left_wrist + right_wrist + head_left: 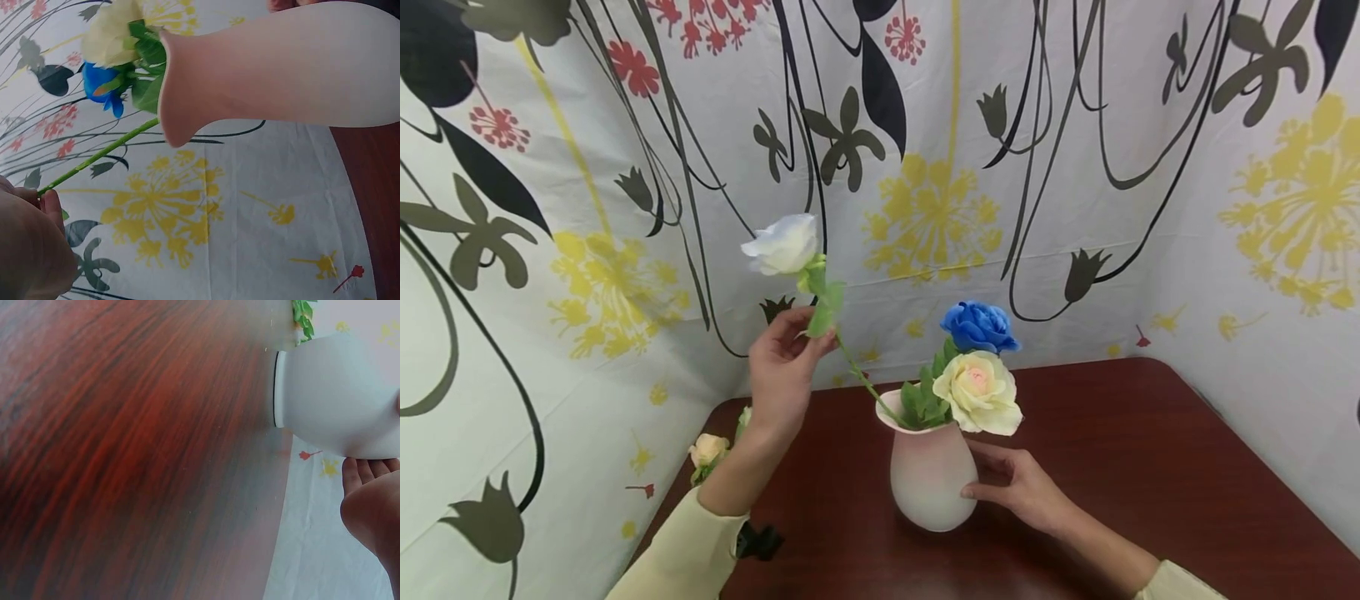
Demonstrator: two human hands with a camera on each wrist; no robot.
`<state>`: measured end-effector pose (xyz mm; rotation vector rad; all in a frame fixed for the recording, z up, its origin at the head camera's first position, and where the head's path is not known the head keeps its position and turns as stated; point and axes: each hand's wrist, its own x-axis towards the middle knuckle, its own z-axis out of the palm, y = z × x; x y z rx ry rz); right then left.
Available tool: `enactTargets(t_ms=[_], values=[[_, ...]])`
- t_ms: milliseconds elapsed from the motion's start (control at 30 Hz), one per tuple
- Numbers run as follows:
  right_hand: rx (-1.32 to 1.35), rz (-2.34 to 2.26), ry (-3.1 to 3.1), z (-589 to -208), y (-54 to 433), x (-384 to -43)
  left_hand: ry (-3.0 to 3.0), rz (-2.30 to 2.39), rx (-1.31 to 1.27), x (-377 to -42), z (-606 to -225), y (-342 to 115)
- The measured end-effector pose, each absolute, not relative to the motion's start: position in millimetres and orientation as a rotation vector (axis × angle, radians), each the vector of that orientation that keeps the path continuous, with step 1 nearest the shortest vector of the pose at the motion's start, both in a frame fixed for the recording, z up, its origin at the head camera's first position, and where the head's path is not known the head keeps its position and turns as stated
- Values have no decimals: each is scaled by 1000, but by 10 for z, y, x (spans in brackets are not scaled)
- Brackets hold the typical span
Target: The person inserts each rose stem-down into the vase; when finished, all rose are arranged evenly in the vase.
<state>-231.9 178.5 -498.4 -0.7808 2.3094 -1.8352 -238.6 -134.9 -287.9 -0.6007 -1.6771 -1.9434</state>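
Observation:
Up at the left, my left hand pinches the green stem of a white rose just under its leaves. The stem's lower end goes down inside the mouth of a pale pink and white vase, hidden there. A blue rose and a cream rose stand in the vase, leaning right. My right hand holds the vase's right side, thumb in front and fingers behind. In the right wrist view the vase has its base on the table.
Another peach flower lies at the table's left edge, partly behind my left forearm. Beside that forearm is a small black object, its kind unclear. The dark red wooden table meets a flower-patterned cloth at the back and sides.

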Motion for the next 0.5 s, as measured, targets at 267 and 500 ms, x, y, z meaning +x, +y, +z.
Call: enactTargets(t_ms=[267,500], values=[[-784,-1854,2292,-4986,1781,-2319,-1842,-1771,-681,-2468,-3052,-1149],[-793,-1864,2304,-4989,1771,-2319,-2079,-1648,-686,-2501,-3192,-996]])
